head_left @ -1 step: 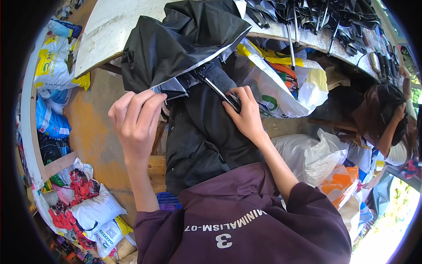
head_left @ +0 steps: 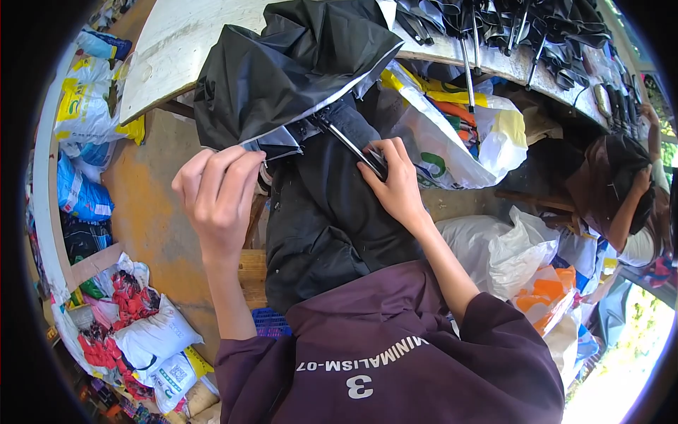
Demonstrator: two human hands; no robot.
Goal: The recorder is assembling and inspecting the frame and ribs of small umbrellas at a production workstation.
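Note:
A black umbrella [head_left: 296, 67] lies partly spread, its crumpled canopy resting against the white table's front edge and its underside toward me. My right hand [head_left: 397, 180] is closed around the lower end of its shaft [head_left: 346, 143], above my black trousers. At the canopy's near-left rim, my left hand [head_left: 220, 184] pinches the edge between thumb and fingers, beside a thin rib end. Dark ribs [head_left: 307, 127] gather near the shaft under the cloth; most of them are hidden by the canopy.
On the white table [head_left: 169, 53], several black umbrellas [head_left: 508, 28] lie at the right with shafts overhanging. A white and yellow bag [head_left: 459, 152] hangs below. Sacks [head_left: 159, 332] line the left; plastic bags [head_left: 494, 247] sit at right, near another person's arm [head_left: 634, 205].
My left hand has shifted very slightly left at the canopy's rim. The right hand and the umbrella look the same.

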